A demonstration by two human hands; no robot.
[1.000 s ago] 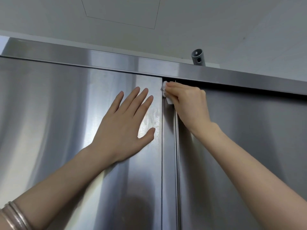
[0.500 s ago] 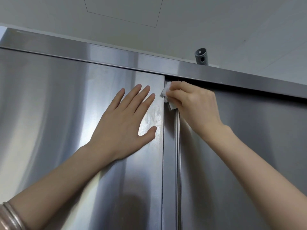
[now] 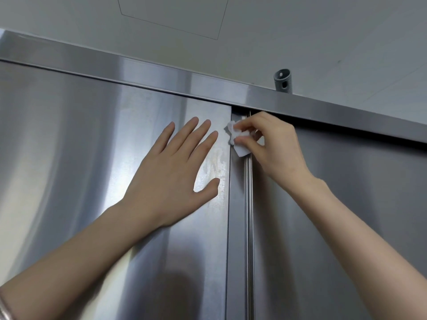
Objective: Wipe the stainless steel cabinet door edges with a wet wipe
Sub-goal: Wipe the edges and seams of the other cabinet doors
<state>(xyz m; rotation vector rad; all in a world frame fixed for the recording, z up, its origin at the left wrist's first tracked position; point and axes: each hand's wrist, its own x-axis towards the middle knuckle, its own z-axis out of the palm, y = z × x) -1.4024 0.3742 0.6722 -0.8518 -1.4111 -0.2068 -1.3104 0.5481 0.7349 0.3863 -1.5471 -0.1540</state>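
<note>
Overall view: seen from below, two stainless steel sliding doors under a steel top rail, with a pale ceiling above.
Left cabinet door point(image 3: 69, 169): broad brushed-steel panel filling the left half; its right vertical edge point(image 3: 229, 204) overlaps the recessed panel beside it. Pale smears show on the steel near this edge, just right of the left hand.
Right cabinet door point(image 3: 346, 215): darker panel set further back, on the right; a narrow vertical lip point(image 3: 249, 215) runs down its left side.
Top rail point(image 3: 138, 70): horizontal steel band crossing the frame above both doors, sloping down toward the right.
Ceiling point(image 3: 300, 31): off-white, with the outline of a rectangular panel at upper centre.
Left hand point(image 3: 175, 174): laid flat on the left door, palm to the steel, fingers spread and pointing up-right; it grips nothing. A metal bangle point(image 3: 5, 308) shows at the lower left corner.
Right hand point(image 3: 272, 144): raised near the top of the gap between the doors, just below the rail, thumb and fingers pinched on the wipe.
Wet wipe point(image 3: 238, 140): small crumpled white sheet, held against the upper end of the door edges, touching the strip between the left door's edge and the vertical lip.
Grey tube point(image 3: 283, 84): short perforated cylinder standing up behind the rail, far right of centre.
</note>
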